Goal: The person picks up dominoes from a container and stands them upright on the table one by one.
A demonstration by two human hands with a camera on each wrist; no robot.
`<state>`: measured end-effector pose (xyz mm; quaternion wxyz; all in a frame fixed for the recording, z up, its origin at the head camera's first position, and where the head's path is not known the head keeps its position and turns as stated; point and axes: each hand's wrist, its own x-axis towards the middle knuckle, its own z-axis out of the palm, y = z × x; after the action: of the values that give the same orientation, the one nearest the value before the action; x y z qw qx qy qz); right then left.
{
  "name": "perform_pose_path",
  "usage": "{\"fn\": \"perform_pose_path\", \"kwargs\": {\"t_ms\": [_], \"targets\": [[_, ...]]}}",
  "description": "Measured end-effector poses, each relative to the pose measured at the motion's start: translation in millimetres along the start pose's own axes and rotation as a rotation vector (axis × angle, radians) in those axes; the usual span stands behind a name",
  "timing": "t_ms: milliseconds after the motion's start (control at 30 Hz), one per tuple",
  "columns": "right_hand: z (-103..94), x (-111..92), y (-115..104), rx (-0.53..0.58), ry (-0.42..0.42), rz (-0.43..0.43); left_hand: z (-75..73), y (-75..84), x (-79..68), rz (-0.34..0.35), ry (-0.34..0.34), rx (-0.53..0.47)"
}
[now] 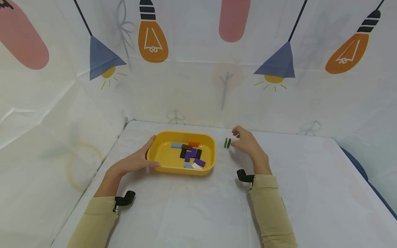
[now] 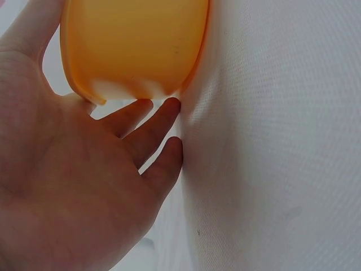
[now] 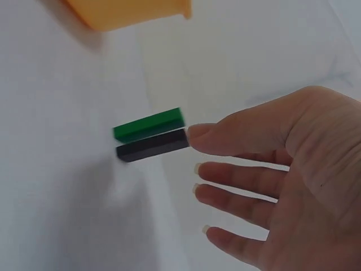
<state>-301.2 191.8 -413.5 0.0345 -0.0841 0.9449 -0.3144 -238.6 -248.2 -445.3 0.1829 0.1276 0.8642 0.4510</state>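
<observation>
My left hand (image 1: 141,159) holds the left end of a yellow tray (image 1: 183,169), thumb on the near rim and a finger at the far corner. In the left wrist view, other fingers (image 2: 161,127) lie by the tray's outer end wall. Inside the tray are small flat blocks in purple, black, orange, blue, brown and white. My right hand (image 1: 248,143) is right of a green block (image 3: 149,125) and a dark block (image 3: 152,145) standing on edge side by side. Its thumb tip meets or nearly meets the dark block's end; the other fingers are loosely bent and apart.
A white cloth (image 1: 186,213) covers the table. Behind it hangs a pale curtain (image 1: 192,93) printed with lamps and bulbs, and another sheet (image 1: 46,137) closes off the left side. Small black cameras (image 1: 125,198) are strapped at the wrists.
</observation>
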Motion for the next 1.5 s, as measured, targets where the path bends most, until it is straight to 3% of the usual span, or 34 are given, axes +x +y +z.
{"fn": "perform_pose_path", "kwargs": {"t_ms": [433,633,1067,1500], "targets": [[-14.5,-8,-31,-0.011,0.131,-0.132,-0.6,2.9,-1.0,-0.018,-0.001,0.002],[-12.4,-11,-47,0.003,0.14,-0.192,-0.4,4.6,-0.6,-0.021,0.0,0.001],[17.4,-11,-72,0.031,0.056,-0.375,-0.2,4.3,-1.3,-0.017,0.006,0.01],[40.5,-17,-97,-0.005,-0.185,-0.359,-0.5,2.4,-0.1,-0.013,0.005,0.008]]}}
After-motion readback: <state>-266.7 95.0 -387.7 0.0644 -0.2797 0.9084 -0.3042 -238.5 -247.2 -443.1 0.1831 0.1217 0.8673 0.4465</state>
